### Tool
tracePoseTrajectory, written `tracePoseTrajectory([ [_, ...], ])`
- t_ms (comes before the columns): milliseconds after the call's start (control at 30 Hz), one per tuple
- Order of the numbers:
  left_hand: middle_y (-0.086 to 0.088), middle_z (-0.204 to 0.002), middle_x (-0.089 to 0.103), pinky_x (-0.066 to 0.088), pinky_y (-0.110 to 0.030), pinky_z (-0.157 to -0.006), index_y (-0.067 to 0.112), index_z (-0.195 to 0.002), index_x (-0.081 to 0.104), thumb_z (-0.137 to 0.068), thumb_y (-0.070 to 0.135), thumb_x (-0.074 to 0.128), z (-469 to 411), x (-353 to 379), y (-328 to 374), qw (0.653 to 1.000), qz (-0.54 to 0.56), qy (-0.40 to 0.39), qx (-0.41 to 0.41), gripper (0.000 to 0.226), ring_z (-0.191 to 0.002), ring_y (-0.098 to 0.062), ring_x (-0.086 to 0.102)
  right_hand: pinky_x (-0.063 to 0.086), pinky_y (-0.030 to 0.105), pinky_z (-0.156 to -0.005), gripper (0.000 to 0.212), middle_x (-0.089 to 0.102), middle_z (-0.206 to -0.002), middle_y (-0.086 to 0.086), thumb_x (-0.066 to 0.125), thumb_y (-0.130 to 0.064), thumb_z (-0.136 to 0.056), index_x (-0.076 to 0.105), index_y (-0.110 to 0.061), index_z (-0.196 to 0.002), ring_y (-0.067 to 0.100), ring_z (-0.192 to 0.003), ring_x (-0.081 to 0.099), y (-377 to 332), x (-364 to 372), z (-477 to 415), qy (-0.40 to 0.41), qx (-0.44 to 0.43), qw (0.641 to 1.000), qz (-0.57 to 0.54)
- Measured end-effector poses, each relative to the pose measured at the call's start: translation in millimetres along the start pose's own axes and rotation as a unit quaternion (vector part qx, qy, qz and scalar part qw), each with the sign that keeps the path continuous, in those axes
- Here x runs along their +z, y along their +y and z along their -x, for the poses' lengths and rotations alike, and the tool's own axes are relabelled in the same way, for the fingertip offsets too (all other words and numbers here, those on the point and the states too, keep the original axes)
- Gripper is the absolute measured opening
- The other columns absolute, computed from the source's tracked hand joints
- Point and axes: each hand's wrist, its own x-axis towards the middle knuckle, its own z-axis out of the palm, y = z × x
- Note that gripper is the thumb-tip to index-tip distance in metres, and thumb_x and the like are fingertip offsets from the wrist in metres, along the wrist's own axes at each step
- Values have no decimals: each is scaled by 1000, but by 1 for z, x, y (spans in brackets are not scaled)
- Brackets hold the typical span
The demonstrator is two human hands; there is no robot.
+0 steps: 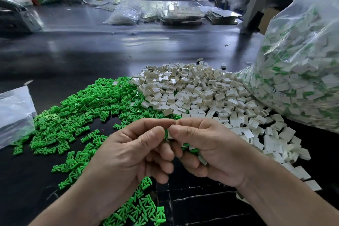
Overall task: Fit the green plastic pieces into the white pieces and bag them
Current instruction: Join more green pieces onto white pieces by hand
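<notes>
A heap of loose green plastic pieces (77, 115) spreads over the dark table on the left. Beside it, to the right, lies a heap of white square pieces (201, 93). My left hand (128, 154) and my right hand (207, 148) meet at the fingertips above the table, pinching one small green-and-white piece (167, 134) between thumbs and forefingers. My right hand also cradles several more green and white pieces (194, 149) in its curled fingers. A big clear bag (297, 71) at the right holds many fitted green-and-white pieces.
A flat clear plastic bag (14, 113) lies at the left edge. Far across the dark table (91, 51) sit clear bags, trays and boxes (183, 13). A grey metal post (256, 0) stands behind the big bag.
</notes>
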Motion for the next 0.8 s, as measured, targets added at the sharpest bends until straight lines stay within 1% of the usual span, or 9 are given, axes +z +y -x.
tracePoseTrajectory([
  [100, -18, -76, 70, 53, -27, -47, 6, -108, 72, -76, 26, 79, -1, 0, 0, 998, 52, -12, -26, 38, -60, -24, 69, 36, 18, -35, 44, 57, -67, 5, 65, -28, -89, 58, 13, -105, 8, -45, 45, 0, -2, 0, -4, 21, 1000, -4],
  [233, -20, -71, 68, 54, -27, -44, 4, -104, 72, -68, 23, 87, -2, 0, 0, 995, 79, -12, -55, 44, -55, -25, 68, 34, 17, -34, 28, 56, -65, 5, 66, -27, -88, 64, -1, -98, 7, -43, 44, 0, -2, 1, -8, 26, 1000, -1],
  [300, -19, -68, 67, 53, -27, -43, 5, -101, 73, -70, 21, 82, -3, 0, -1, 995, 79, -2, -53, 36, -52, -24, 66, 33, 17, -34, 21, 56, -65, 6, 65, -26, -88, 64, -6, -91, 8, -42, 43, 1, 0, 1, -8, 25, 1000, -11],
  [367, -19, -64, 64, 51, -27, -41, 6, -99, 73, -73, 20, 77, -3, 2, -2, 997, 69, 3, -35, 30, -48, -22, 64, 33, 16, -34, 23, 55, -65, 7, 64, -26, -88, 65, -2, -90, 8, -42, 42, 2, 3, 1, -14, 14, 999, -29],
  [467, -18, -62, 63, 51, -27, -42, 6, -100, 71, -76, 20, 75, -3, 3, -6, 998, 67, 1, -10, 28, -45, -21, 61, 33, 17, -33, 45, 55, -65, 7, 63, -26, -89, 57, 15, -108, 7, -42, 42, 3, 6, 0, -14, 6, 999, -46],
  [533, -16, -61, 62, 50, -26, -42, 6, -101, 71, -77, 23, 75, -5, 2, -9, 998, 59, 9, 7, 29, -44, -20, 60, 32, 18, -34, 44, 57, -66, 7, 62, -27, -90, 58, 14, -104, 8, -42, 42, 3, 9, 0, -5, -2, 999, -49],
  [667, -10, -58, 60, 47, -27, -41, 15, -99, 72, -76, 46, 73, -9, 0, -9, 992, -79, 74, 61, 38, -44, -21, 54, 33, 19, -35, 25, 57, -69, 8, 59, -24, -101, 62, -6, -84, 10, -44, 41, 2, 14, 0, 25, -18, 999, -13],
  [733, -7, -65, 61, 53, -35, -55, 22, -96, 73, -76, 67, 63, -9, -5, -10, 967, -180, 144, 108, 50, -55, -29, 59, 36, 20, -36, 21, 57, -69, 3, 58, -23, -102, 65, -10, -87, 9, -45, 43, 1, 20, 2, 31, -6, 998, 47],
  [800, -12, -87, 69, 55, -46, -74, 19, -100, 74, -76, 80, 54, -6, -4, -13, 973, -136, 153, 109, 68, -82, -36, 68, 39, 20, -39, 20, 60, -66, -5, 60, -27, -101, 67, -22, -83, 7, -46, 47, 2, 30, 5, 22, 10, 991, 129],
])
